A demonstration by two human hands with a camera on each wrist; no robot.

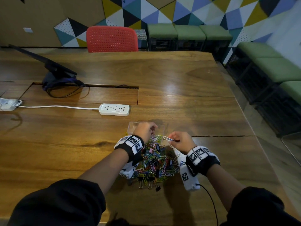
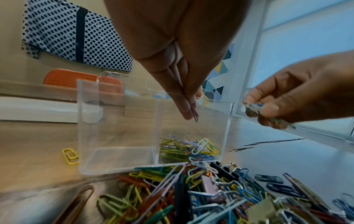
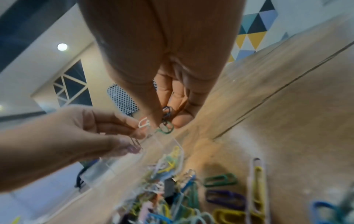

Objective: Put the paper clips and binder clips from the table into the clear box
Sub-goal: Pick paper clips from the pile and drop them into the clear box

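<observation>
A clear box (image 2: 114,136) stands on the wooden table just beyond a heap of coloured paper clips and binder clips (image 1: 156,162). Several clips (image 2: 189,148) lie in the box's right corner. My left hand (image 2: 191,115) hovers over the open box and pinches a purple paper clip (image 2: 195,116) between thumb and fingertips. To its right, my right hand (image 1: 173,140) is level with the box rim and pinches a small bunch of paper clips (image 3: 166,121), white, blue and green. One yellow clip (image 2: 70,156) lies alone, left of the box.
A white power strip (image 1: 114,109) with its cord lies behind the box to the left. Further back there is a dark stand with cables (image 1: 55,69) and a red chair (image 1: 111,39). The table edge (image 1: 244,115) runs along the right, with green benches beyond.
</observation>
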